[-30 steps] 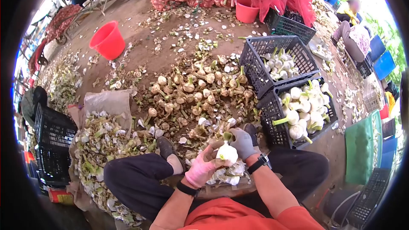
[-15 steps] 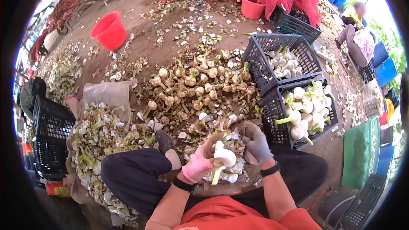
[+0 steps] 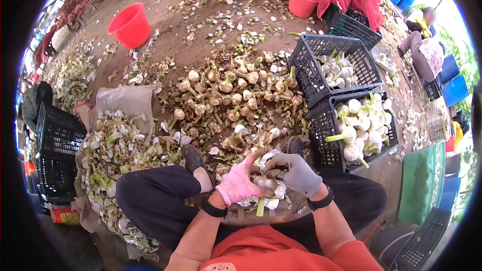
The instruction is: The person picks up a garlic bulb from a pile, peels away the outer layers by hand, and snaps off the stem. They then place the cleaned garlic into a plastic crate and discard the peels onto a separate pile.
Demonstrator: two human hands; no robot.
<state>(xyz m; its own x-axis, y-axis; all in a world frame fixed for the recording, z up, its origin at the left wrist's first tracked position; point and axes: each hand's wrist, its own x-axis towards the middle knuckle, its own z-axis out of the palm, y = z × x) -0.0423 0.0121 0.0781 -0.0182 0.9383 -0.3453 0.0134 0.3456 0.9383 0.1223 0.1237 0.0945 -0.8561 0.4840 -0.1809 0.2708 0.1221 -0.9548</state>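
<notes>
My left hand (image 3: 240, 182), in a pink glove, and my right hand (image 3: 296, 172), in a grey glove, meet over one white garlic bulb (image 3: 266, 184) in front of my lap. Both hands grip the bulb; its green stem (image 3: 260, 207) points down toward me. Loose white peels (image 3: 273, 201) lie on the board under my hands. A heap of unpeeled garlic (image 3: 236, 98) spreads on the dirt just beyond my hands. To the right stand two black crates: the near one (image 3: 326, 135) holds large white peeled bulbs, the far one (image 3: 314, 68) smaller ones.
A pile of husks and stems (image 3: 118, 153) on a sack lies left of my knee. Stacked black crates (image 3: 57, 155) stand at far left. A red bucket (image 3: 129, 25) and a second bucket (image 3: 301, 2) sit further off. A person (image 3: 424, 52) sits at the upper right.
My right hand came back onto the bulb, joining my left hand on it. The bulb has sunk lower, closer to my lap. The camera view drifted slightly.
</notes>
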